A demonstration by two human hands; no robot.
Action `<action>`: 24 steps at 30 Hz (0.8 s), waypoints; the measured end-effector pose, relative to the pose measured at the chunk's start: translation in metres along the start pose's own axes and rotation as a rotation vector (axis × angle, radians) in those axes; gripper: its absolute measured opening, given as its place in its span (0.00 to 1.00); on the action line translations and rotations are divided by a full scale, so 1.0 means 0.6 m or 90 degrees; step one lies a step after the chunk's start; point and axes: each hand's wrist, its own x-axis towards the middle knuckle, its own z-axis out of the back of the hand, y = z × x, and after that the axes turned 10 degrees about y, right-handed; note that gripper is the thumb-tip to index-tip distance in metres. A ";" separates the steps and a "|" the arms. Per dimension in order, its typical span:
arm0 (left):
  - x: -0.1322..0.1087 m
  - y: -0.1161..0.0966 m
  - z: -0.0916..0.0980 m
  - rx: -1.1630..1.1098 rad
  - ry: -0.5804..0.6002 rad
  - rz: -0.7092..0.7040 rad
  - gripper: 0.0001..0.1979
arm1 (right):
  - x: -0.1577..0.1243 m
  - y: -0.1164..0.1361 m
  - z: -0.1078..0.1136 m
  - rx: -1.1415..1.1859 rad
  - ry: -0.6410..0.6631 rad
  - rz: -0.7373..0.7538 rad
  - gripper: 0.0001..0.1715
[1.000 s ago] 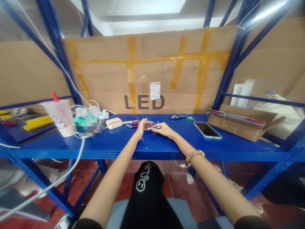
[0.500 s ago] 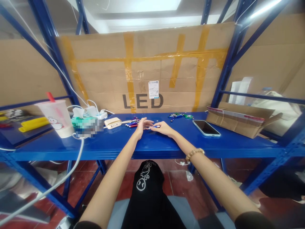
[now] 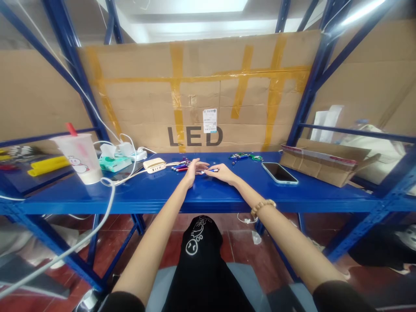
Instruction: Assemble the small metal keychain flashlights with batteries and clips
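Note:
My right hand [image 3: 224, 174] is closed on a slim blue and white pen [image 3: 214, 170], which lies almost level just above the tabletop. The pen's other end meets my left hand [image 3: 193, 172]. That hand's thumb side appears pinched on the pen end, its upper fingers reaching out to the right; the fingertips are small and partly hidden. Just left of my left hand lies a small bunch of pens [image 3: 181, 166], blue and red, partly covered by it. Beyond my right hand rests a pile of small blue and green parts [image 3: 242, 157].
The blue metal table [image 3: 156, 190] also bears a phone [image 3: 280, 173], an open cardboard box [image 3: 320, 162], a cream-coloured charger block [image 3: 154, 165], a tissue pack [image 3: 114, 164] and a drink cup [image 3: 79, 158]. A white cable [image 3: 108, 208] hangs over the front edge. Cardboard [image 3: 253, 99] stands behind.
Both hands stay at nearly the same place, with the pen between them. The view has shifted slightly; nothing on the table has visibly moved.

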 end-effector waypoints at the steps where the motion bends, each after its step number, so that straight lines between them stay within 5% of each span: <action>1: 0.000 0.000 0.000 0.001 0.001 -0.001 0.30 | 0.001 -0.001 0.000 -0.001 0.001 0.000 0.27; 24: 0.005 0.003 0.001 0.002 -0.001 -0.005 0.30 | 0.001 -0.001 0.002 0.014 0.016 0.011 0.23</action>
